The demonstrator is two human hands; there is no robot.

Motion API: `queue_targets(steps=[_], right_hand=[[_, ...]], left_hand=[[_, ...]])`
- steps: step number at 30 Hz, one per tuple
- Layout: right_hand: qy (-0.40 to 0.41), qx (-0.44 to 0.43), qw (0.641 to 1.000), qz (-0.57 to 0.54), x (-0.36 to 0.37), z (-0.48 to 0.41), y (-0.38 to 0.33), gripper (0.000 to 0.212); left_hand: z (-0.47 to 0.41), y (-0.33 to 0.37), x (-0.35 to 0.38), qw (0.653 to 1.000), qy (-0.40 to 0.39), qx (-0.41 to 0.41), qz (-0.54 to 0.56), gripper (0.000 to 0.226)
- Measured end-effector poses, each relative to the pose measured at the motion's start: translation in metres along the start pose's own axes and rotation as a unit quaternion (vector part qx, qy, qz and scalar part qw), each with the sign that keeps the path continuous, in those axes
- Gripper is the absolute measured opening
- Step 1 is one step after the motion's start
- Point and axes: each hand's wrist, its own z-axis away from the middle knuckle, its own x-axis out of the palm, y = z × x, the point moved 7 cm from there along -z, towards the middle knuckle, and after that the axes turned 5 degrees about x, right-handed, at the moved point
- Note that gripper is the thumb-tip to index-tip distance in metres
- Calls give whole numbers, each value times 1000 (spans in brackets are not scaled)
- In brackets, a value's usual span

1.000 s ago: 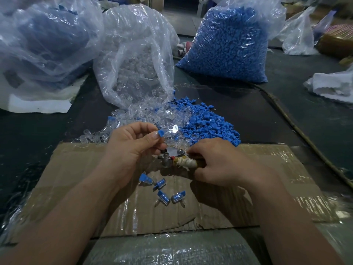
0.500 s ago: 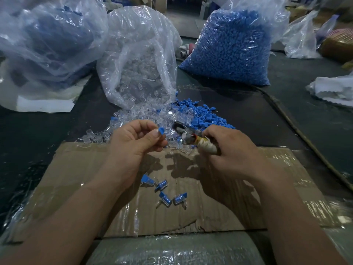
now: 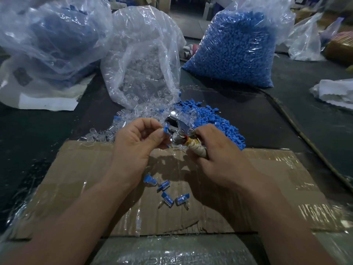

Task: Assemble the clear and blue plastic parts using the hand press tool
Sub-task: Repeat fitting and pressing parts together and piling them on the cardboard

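Note:
My left hand (image 3: 137, 144) pinches a small blue plastic part (image 3: 165, 129) with a clear piece beside it, held right against the metal head of the hand press tool (image 3: 180, 134). My right hand (image 3: 215, 155) grips the tool by its tape-wrapped handle (image 3: 196, 148). Both hands hover over a taped cardboard sheet (image 3: 267, 178). Several assembled blue-and-clear pieces (image 3: 166, 194) lie on the cardboard under my hands. Beyond the tool sit a loose pile of clear parts (image 3: 133, 121) and a pile of blue parts (image 3: 215, 123).
An open bag of clear parts (image 3: 141, 73) stands behind the piles. A full bag of blue parts (image 3: 235, 48) is at the back right, another large bag (image 3: 51, 41) at the back left. A white crumpled bag (image 3: 336, 92) lies at the right on the dark table (image 3: 38, 150).
My right hand lifted the tool from the cardboard and brought its head over to the part in my left hand. My left hand stayed nearly in place.

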Motion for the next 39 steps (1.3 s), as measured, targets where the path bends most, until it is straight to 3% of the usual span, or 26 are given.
queue_targets(steps=[22, 39], right_hand=[[-24, 25, 999, -24, 2, -3, -1, 24], [16, 21, 1000, -15, 0, -3, 2, 22]], left_hand=[[5, 6, 3, 997, 9, 12, -73, 12], [3, 8, 0, 993, 17, 27, -114, 10]])
